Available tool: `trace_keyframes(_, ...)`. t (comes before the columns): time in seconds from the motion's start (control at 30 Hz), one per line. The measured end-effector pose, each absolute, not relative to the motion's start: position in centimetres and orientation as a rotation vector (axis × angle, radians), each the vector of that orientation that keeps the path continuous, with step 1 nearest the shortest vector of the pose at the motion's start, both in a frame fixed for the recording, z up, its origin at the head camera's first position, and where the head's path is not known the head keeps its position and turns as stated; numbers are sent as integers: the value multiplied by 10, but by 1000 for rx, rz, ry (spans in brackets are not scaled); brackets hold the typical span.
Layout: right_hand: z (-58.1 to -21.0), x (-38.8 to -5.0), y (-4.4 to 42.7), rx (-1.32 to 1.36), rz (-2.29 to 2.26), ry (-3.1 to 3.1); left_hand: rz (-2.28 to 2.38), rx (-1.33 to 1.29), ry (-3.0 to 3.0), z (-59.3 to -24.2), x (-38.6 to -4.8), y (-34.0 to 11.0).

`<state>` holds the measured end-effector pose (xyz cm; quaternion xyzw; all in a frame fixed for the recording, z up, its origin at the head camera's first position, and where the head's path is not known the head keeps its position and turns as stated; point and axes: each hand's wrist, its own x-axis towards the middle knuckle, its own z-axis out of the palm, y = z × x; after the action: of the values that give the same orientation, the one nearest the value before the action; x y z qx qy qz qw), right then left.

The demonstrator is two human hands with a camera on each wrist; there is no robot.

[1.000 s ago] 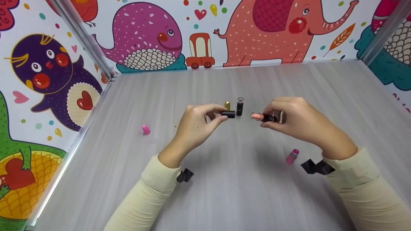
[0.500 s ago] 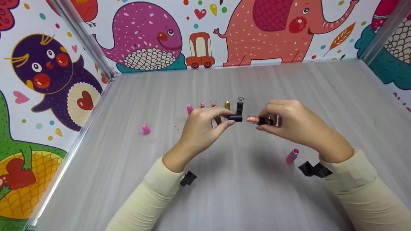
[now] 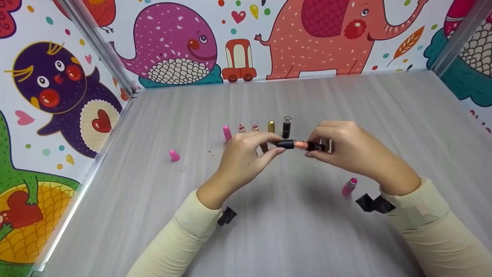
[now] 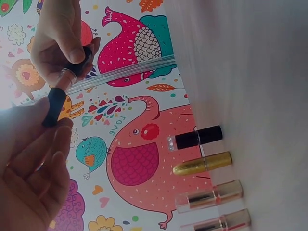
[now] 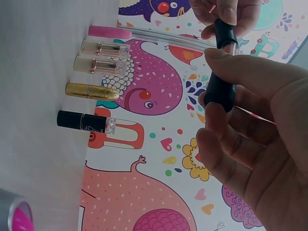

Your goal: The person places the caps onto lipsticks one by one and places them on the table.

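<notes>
Between thumb and fingers, my left hand (image 3: 240, 159) pinches a black lipstick cap (image 3: 285, 144). Opposite it, my right hand (image 3: 348, 150) grips the black base of a lipstick (image 3: 301, 144) whose coral middle section shows. Both pieces lie nearly level above the table, the cap's mouth over the lipstick's tip. In the left wrist view the cap (image 4: 55, 106) and lipstick (image 4: 67, 77) line up end to end. From the right wrist, the black base (image 5: 222, 89) is seen between thumb and fingers, its clear collar partly hidden by the thumb.
Behind the hands stands a row: pink lipstick (image 3: 226, 132), two clear-capped lipsticks (image 5: 103, 48), a gold one (image 3: 271, 126) and a black one (image 3: 286, 127). A pink cap (image 3: 174, 155) is at left, an uncapped pink lipstick (image 3: 349, 186) at right. Printed panels (image 3: 246, 38) edge the table.
My left hand has moved right with the cap, and my right hand slightly left and down with the lipstick. The gap between them has closed; cap and lipstick tip now meet.
</notes>
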<state>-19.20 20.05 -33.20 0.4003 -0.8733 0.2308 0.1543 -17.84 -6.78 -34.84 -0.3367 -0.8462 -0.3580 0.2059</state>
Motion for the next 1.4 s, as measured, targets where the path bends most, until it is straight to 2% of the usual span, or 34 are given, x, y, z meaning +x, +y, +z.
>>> trace_keyframes(1.4, -336, -187, 194, 1273, 701, -2361, -891, -1103, -2307, -351, -178, -65)
